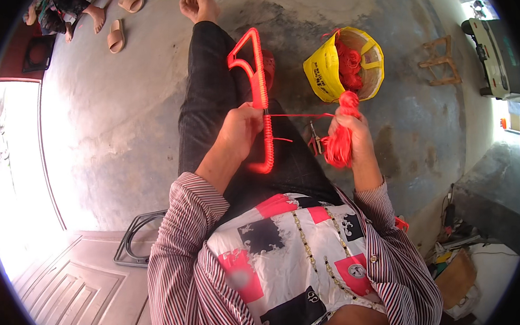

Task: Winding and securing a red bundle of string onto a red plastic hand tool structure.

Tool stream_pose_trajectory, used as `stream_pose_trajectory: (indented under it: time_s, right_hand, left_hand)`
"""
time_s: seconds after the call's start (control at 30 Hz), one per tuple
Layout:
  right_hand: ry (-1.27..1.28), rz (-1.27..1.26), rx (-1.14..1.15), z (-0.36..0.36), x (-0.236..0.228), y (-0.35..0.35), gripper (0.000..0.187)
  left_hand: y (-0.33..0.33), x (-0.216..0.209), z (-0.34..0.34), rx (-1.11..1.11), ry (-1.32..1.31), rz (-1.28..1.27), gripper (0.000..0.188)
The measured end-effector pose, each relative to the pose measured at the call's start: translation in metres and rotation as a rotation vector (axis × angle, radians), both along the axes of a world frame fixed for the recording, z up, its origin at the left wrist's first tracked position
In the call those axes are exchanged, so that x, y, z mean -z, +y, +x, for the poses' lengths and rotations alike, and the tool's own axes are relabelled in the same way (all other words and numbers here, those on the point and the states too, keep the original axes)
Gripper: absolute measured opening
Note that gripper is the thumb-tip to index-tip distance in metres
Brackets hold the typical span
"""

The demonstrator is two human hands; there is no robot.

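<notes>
My left hand (238, 130) is closed on a narrow frame wrapped in red cord (258, 80), held upright over my lap. The wrapping forms tight turns along the frame's side, and a short loose red end sticks out below my fingers. My right hand (357, 135) grips a bundle of red cord (339, 148), its loops hanging below the fist and a knot-like clump showing above it. One taut red strand (301, 115) runs across from the frame to the right hand. Part of the frame is hidden behind my left fingers.
Beyond my right hand stands a yellow bucket-like container (324, 71) with red cord inside. A scissors-like tool (314, 139) lies near my right leg. A wooden stool (441, 62), loose sandals (116, 36) and another person's feet (96, 18) are farther off.
</notes>
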State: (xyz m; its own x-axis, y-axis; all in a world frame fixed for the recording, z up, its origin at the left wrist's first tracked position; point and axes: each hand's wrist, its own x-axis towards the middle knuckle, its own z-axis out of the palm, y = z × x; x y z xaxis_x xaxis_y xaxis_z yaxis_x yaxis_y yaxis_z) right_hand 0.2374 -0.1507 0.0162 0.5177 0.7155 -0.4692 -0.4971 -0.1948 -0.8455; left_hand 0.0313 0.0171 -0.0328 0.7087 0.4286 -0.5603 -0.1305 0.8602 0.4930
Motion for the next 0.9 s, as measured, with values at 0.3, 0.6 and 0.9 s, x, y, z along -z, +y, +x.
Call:
stream_pose_trajectory:
  time_s: [0.3, 0.6, 0.9]
  right_hand:
    - [-0.754, 0.371, -0.338, -0.037, -0.022, 0.028, 0.049]
    - [0.536, 0.598, -0.330, -0.066, -0.021, 0.047, 0.069]
    - [0.402, 0.659, -0.584, -0.038, -0.012, 0.054, 0.069]
  left_hand:
    - [-0.045, -0.064, -0.007, 0.197, 0.089, 1.452, 0.059]
    - [-0.026, -0.107, -0.032, -0.151, -0.304, 0.066, 0.036]
    - [0.031, -0.121, -0.083, -0.508, -0.486, 0.511, 0.041]
